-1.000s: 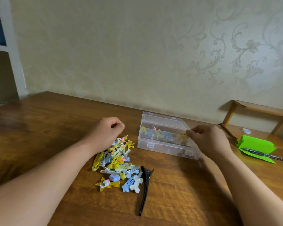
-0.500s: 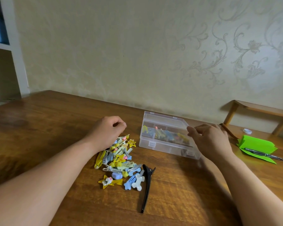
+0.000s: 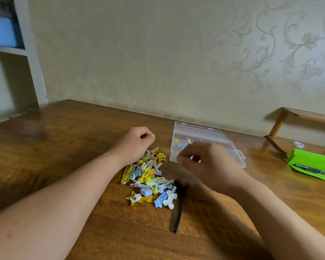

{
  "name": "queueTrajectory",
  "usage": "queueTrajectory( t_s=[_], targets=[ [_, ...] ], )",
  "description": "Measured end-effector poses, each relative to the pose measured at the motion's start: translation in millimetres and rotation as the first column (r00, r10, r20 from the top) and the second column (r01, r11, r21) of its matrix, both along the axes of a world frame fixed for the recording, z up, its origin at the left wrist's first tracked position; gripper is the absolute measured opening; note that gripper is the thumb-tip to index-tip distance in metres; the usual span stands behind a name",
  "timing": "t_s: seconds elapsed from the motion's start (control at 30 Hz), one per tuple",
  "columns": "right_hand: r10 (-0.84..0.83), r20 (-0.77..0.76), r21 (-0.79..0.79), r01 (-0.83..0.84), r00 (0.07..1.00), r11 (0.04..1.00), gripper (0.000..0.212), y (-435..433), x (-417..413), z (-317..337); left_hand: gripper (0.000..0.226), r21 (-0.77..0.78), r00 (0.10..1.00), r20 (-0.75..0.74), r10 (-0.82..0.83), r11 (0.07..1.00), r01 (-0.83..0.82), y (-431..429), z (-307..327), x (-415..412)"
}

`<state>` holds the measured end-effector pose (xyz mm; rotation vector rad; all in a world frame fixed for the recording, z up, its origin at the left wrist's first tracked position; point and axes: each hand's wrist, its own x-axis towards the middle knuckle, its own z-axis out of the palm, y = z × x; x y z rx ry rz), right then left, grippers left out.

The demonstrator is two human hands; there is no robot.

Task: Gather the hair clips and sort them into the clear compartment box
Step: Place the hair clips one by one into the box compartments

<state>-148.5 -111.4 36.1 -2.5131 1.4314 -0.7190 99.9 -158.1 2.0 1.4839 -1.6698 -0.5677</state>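
Left hand (image 3: pixel 133 143) fisted, resting at far edge of heap of small pastel plastic-and-metal hair clips (image 3: pixel 148 177) on brown wooden table (image 3: pixel 64 147); fist contents hidden. Right hand (image 3: pixel 206 162) motion-blurred, fingers curled, in front of clear plastic compartment box (image 3: pixel 201 132); grip unreadable. Few clips visible inside box. Long black clip (image 3: pixel 179 209) just right of heap. Green folded paper (image 3: pixel 308 158) with pen (image 3: pixel 315 170) far right.

Left grip (image 3: pixel 134 142) curled in loose fist, forearm extended. Right grip (image 3: pixel 206 162) blurred, fingertips pinched together, contents unclear.
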Motion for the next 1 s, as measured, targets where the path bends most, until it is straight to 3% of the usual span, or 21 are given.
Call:
queueTrajectory(
  t_s=[0.13,0.23,0.53,0.77,0.9,1.0],
  targets=[
    [0.148,-0.004,0.195,-0.144,0.989,0.970,0.026,12,17,-2,0.022,0.007,0.999,-0.028,-0.015,1.000,0.016,0,-1,0],
    [0.179,0.016,0.219,-0.178,0.984,0.959,0.031,16,23,-2,0.021,0.011,1.000,-0.026,-0.014,1.000,0.014,-1,-1,0],
    [0.205,-0.068,0.192,-0.189,0.976,0.963,0.010,13,26,-7,0.020,0.008,1.000,-0.021,-0.007,1.000,0.007,-3,-2,0],
    [0.230,-0.126,0.191,-0.204,0.965,0.960,0.024,12,25,-5,0.021,0.007,1.000,-0.014,-0.012,1.000,0.012,-2,-2,-1],
    [0.106,-0.017,0.079,-0.105,0.994,0.991,0.021,7,14,3,0.021,-0.003,1.000,-0.017,-0.005,1.000,0.005,-3,-3,1],
    [-0.111,0.114,-0.018,0.114,0.987,0.993,0.012,-12,-10,18,0.023,-0.002,0.999,-0.032,-0.001,1.000,0.001,-4,-4,2]
  ],
)
